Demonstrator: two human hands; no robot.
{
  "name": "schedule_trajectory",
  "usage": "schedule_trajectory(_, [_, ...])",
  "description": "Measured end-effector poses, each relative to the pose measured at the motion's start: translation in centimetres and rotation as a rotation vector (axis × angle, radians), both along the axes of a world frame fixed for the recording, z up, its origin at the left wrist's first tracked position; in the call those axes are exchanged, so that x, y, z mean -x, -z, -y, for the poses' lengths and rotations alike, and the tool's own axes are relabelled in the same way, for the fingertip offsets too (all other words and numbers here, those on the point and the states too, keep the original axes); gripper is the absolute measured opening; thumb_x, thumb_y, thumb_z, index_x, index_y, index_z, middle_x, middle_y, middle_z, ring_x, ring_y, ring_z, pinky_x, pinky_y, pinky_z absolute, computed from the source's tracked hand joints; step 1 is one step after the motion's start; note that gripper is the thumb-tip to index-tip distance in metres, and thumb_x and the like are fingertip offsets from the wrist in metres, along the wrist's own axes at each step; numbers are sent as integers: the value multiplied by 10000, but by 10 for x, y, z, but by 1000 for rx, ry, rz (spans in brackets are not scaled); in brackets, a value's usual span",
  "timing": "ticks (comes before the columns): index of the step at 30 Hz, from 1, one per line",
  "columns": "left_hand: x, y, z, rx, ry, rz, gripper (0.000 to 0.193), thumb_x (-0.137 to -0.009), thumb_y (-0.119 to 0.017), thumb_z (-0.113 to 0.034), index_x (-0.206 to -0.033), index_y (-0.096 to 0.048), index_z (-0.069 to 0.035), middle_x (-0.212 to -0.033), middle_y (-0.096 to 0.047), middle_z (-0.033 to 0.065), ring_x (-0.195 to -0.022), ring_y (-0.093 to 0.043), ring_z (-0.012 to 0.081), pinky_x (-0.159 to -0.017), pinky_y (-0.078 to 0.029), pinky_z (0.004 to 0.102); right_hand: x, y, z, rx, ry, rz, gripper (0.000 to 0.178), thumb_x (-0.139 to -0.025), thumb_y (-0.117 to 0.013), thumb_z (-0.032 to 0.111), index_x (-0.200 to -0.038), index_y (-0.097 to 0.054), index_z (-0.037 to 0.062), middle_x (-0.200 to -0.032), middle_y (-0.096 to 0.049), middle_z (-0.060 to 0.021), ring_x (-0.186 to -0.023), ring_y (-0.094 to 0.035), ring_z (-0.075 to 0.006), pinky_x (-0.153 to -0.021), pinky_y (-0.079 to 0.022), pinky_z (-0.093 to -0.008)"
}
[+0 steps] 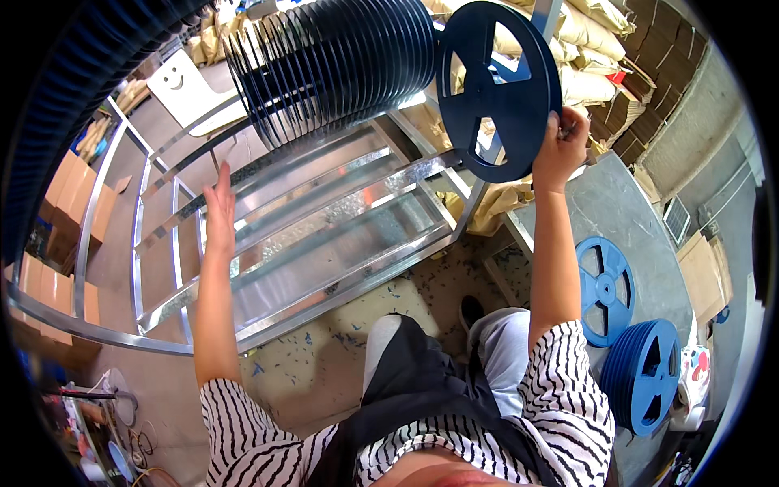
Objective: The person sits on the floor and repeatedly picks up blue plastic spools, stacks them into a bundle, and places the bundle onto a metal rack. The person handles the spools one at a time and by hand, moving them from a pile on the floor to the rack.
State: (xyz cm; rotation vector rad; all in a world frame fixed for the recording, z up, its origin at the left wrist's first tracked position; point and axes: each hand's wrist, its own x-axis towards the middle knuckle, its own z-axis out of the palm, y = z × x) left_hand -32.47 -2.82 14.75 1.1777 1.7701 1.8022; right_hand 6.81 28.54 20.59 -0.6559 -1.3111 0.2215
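Note:
At the upper right, a dark blue spoked plastic reel (484, 85) stands on edge at the right end of a row. My right hand (561, 150) has its fingers closed round the right rim of this reel. The row of dark reels (341, 69) stretches left along the metal rack (357, 235). Near the row's left end, my left hand (219, 209) is held up with its fingers stretched out and nothing in it. It appears apart from the reels, above the rack's bars.
On the grey table (596, 199) at right lie a blue reel (604, 288) and a stack of blue reels (641, 377). Yellowish sacks (588, 49) are piled behind. Cardboard boxes (53, 288) stand at far left. Blue scraps litter the floor (324, 349). More dark reels (61, 89) curve along the upper left.

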Motion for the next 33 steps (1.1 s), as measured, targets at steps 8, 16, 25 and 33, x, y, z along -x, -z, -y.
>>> schedule_trajectory(8, [-12,37,40,81,-5,-58,791,-934,-105,-666,-1509,-171,-128,-1577,-131,41,-1459,-32,203,-1168,-12,410,26,0,-25,-17,-41,-9,185,-846,-660,84,-1008,-576,50,-790,-612,-43,-667,-576,-122,-646,-479,-271])
schedule_trajectory(16, [-21,55,40,134,-24,-123,809,-926,-106,-674,-1503,-193,-114,-1567,-151,88,-1456,-56,233,-1172,-21,423,21,0,-20,-29,-2,-33,170,-865,-647,70,-1016,-574,37,-845,-613,-38,-725,-562,-104,-700,-475,-244])
schedule_trajectory(25, [-28,60,38,126,-23,-105,841,-916,-131,-692,-1498,-206,-90,-1561,-175,103,-1440,-108,289,-1163,-68,428,26,2,-29,-15,-52,-13,162,-876,-643,66,-1018,-573,28,-864,-619,-28,-752,-548,-71,-707,-466,-218])
schedule_trajectory(33, [-27,61,40,126,-26,-57,872,-906,-156,-711,-1495,-211,-72,-1557,-188,115,-1426,-151,342,-1154,-110,433,35,-2,-32,-47,-40,78,171,-880,-647,73,-1030,-575,37,-859,-612,-30,-744,-560,-92,-705,-470,-231])
